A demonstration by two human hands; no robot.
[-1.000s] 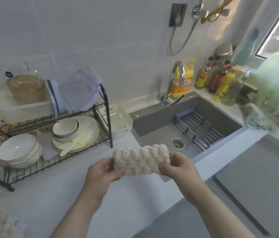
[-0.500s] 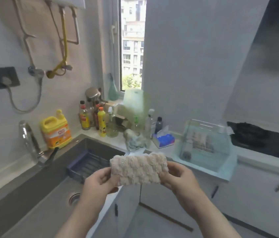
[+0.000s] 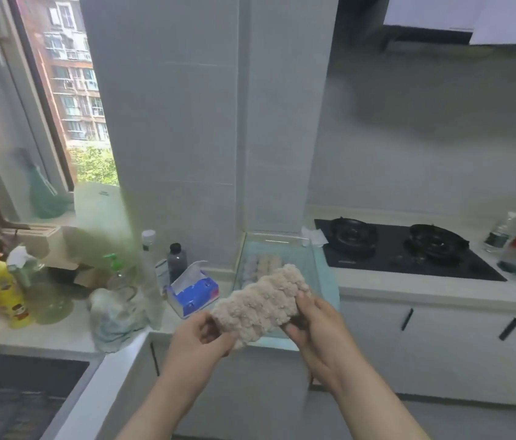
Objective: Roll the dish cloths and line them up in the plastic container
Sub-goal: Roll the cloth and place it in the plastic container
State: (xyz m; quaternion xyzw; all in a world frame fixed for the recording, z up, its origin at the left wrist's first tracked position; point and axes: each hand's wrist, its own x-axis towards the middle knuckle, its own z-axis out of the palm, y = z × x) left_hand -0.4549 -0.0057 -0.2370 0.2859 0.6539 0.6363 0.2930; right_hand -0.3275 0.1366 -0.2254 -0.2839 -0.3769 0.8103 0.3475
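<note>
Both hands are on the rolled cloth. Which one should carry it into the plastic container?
Right, probably. The right hand grips the raised end of the rolled cloth, directly in front of the plastic container; the left hand holds the lower end, off to its left.

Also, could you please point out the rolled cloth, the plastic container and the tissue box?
rolled cloth [image 3: 260, 301], head view, middle of its fluffy surface
plastic container [image 3: 325, 274], head view, its clear right wall
tissue box [image 3: 195, 296], head view, its blue front face

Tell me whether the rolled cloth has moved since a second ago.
Yes. The cloth has gone right, from by the sink to the plastic container.
</note>
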